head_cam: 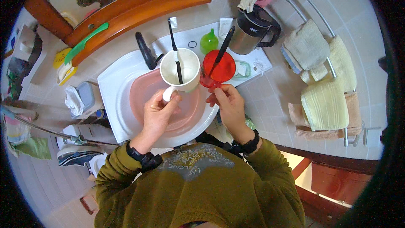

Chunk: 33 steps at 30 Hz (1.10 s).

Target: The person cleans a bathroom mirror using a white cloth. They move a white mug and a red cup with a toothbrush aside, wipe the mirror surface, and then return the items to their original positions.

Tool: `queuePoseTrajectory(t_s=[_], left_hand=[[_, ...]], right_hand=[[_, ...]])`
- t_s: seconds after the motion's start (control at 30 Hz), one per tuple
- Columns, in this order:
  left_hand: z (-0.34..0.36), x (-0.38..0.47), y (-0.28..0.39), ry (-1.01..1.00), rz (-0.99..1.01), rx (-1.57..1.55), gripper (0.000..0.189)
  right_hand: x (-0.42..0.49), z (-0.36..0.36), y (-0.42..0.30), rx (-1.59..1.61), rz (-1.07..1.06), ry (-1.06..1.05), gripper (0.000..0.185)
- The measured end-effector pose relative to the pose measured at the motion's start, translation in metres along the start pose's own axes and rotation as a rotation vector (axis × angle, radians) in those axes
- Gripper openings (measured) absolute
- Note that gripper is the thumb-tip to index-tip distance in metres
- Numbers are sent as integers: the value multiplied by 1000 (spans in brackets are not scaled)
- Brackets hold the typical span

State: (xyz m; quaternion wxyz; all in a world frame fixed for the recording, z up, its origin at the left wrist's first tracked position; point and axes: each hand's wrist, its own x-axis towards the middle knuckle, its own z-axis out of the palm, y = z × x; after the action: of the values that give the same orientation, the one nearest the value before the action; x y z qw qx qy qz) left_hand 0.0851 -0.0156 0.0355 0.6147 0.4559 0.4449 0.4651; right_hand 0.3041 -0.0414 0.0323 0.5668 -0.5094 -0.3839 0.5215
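Observation:
My left hand (159,109) grips the handle of a white mug (193,69), held above the sink. A black-and-white toothbrush (173,39) leans in the mug, its white bristles up past the rim. My right hand (229,104) pinches the handle of a red translucent cup (228,69), close beside the mug. A slim black handle (226,42) sticks out of the red cup; its lower end is hidden inside. Beneath the mug, a pink basin (139,98) sits in the white sink (115,101).
A black faucet (146,50) stands behind the basin. On the sink's ledge are a green round bottle (209,42), a white tube (225,28), a soap dish (243,69) and a steel jug (245,34). Towels (326,104) hang at right. A green comb (85,42) rests on the wooden shelf.

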Motion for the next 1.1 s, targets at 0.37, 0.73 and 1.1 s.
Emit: queuePoseTrajectory(t_s=[0.37, 0.73, 1.1], left_hand=[[40, 36, -31, -134, 13, 48, 8], [68, 47, -38, -94, -78, -25, 21], [80, 61, -45, -96, -10, -56, 27]], right_hand=[[-3, 4, 17, -7, -55, -50, 28], [5, 8, 41, 214, 59, -106, 49], [5, 2, 36, -14, -102, -162, 55]])
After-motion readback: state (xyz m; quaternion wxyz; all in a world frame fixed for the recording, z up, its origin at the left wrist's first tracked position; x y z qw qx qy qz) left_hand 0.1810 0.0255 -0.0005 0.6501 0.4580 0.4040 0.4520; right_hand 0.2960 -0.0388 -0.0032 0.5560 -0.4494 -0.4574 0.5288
